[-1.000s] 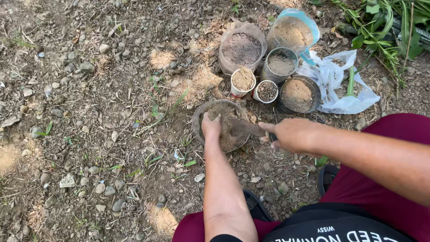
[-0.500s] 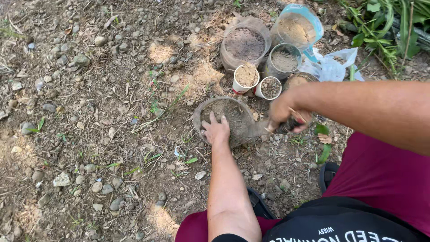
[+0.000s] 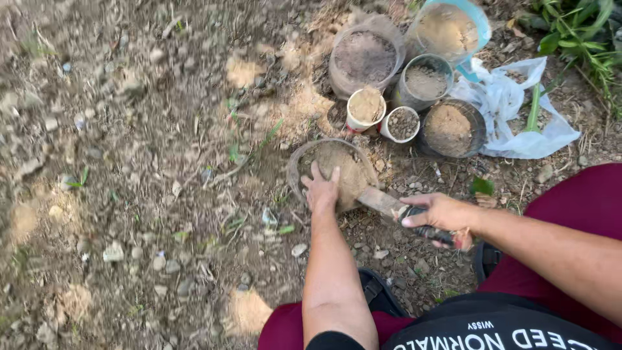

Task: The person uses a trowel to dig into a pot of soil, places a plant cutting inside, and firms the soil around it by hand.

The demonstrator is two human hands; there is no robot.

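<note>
Brown soil is filling a round clear container (image 3: pixel 330 170) that is sitting on the stony ground (image 3: pixel 129 194) in front of the person. The left hand (image 3: pixel 322 190) is lying flat on the soil at the container's near edge, its fingers (image 3: pixel 317 172) spread and stretched out over the dirt, palm down, gripping nothing. The container is reaching out beyond those fingertips, away from the person, with its rim curving round to the left of the hand.

The right hand (image 3: pixel 437 212) is closing around the dark handle of a trowel (image 3: pixel 395 207), fingers curled tight over the grip. The trowel's rusty blade is pointing left toward the container, its tip touching the soil just beside the left hand's wrist side.

Beyond the container, 5 more vessels are standing close together: a large clear tub of dark soil (image 3: pixel 366 57), a blue-rimmed tub of pale soil (image 3: pixel 449 28), a smaller pot of grey soil (image 3: pixel 425 81), a round pot of tan soil (image 3: pixel 451 128), and 2 small cups (image 3: pixel 367 107) just behind the container. A white plastic bag (image 3: pixel 512 110) is lying under the right-hand pots, with green leaves (image 3: pixel 576 32) behind it.
</note>
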